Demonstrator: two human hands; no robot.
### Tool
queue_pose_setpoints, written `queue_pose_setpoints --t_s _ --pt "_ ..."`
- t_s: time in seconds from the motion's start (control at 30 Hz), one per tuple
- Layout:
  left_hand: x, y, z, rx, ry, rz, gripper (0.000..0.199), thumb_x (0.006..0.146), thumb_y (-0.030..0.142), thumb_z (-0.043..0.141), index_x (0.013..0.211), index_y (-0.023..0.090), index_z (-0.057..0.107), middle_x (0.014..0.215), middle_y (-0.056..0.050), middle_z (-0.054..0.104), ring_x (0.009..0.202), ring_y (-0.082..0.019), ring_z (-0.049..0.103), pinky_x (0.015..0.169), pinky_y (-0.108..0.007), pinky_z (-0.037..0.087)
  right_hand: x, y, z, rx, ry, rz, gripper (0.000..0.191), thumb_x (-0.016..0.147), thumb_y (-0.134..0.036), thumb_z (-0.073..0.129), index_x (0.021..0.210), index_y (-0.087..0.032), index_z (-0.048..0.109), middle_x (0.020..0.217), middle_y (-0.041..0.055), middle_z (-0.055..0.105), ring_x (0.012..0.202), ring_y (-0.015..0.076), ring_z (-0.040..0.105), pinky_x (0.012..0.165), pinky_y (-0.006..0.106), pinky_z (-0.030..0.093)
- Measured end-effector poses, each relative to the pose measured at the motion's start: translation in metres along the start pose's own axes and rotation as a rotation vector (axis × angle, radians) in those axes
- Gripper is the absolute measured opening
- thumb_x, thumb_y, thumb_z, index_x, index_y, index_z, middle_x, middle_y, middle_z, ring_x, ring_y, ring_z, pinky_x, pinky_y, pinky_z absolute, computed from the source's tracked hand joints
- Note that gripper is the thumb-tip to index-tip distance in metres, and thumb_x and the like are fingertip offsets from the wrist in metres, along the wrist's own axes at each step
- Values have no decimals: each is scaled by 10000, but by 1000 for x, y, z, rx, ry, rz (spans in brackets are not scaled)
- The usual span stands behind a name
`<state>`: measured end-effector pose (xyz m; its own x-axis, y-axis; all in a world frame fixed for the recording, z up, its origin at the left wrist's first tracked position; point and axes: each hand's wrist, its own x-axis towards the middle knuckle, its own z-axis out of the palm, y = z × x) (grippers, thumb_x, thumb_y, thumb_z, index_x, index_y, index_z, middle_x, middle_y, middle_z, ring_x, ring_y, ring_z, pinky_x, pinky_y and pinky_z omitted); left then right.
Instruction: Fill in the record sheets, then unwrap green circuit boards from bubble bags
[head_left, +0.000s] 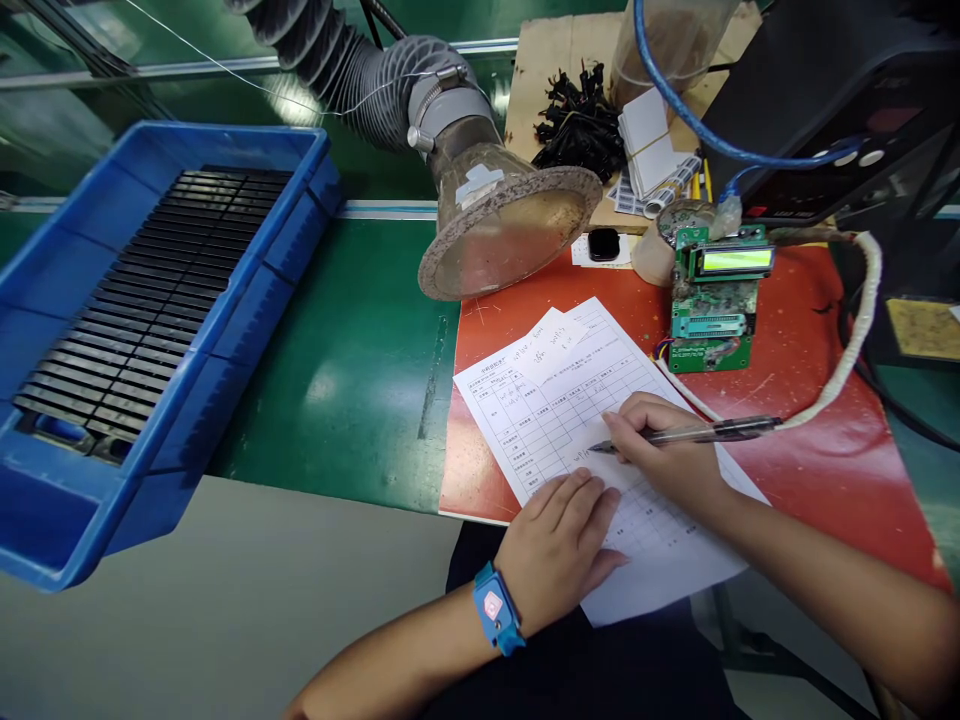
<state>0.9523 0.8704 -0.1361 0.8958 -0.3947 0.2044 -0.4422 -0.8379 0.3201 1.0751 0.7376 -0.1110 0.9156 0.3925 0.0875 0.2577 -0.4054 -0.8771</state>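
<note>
A printed paper form (525, 430) with handwriting in some cells lies on a red mat, its near corner hanging past the table edge. My right hand (660, 445) grips a dark pen (739, 429), whose tip touches the form near its middle. Flat on the form's lower left rests my left hand (562, 535), fingers stretched out, with a blue wrist strap (497, 608) on that wrist. A smaller handwritten slip (551, 345) lies over the form's top part. Beyond the form stands a green circuit board (716, 300) with a lit display.
A blue bin (262, 290) holding a black slotted rack (157, 300) stands left. A fume extraction hood (510, 225) hangs over the table's back. Behind are black cables (581, 120), a stack of white cards (646, 140) and a black device (847, 110) with a blue cable (697, 130).
</note>
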Motion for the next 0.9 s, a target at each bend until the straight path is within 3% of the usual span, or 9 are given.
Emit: queue_pose_setpoints --t_s 0.37,0.5,0.67,0.9 --pt "0 0 0 -19 14 -2 552 848 496 426 1269 139 431 1241 -58 509 1232 -193 383 1053 -324 327 4 6 -4 76 89 23 360 819 -235 530 490 -180 393 494 -20 427 483 87 414 510 267 365" --pt "0 0 0 -27 18 0 546 851 490 427 1267 138 432 1240 -63 509 1227 -196 389 1047 -329 333 4 7 -5 17 53 -13 353 805 -237 550 483 -178 416 505 -16 445 497 89 427 521 267 369" --pt "1 0 0 -28 18 -7 538 853 486 423 1261 136 436 1235 -72 509 1225 -202 392 1041 -337 340 5 9 -7 44 126 19 360 815 -243 540 484 -180 414 491 -18 440 495 92 424 535 276 368" --pt "1 0 -1 -12 10 -2 543 842 489 443 1261 144 432 1227 -69 509 1218 -195 396 1032 -335 352 7 9 -9 54 91 35 363 811 -241 547 473 -179 431 483 -19 456 495 91 441 542 275 375"
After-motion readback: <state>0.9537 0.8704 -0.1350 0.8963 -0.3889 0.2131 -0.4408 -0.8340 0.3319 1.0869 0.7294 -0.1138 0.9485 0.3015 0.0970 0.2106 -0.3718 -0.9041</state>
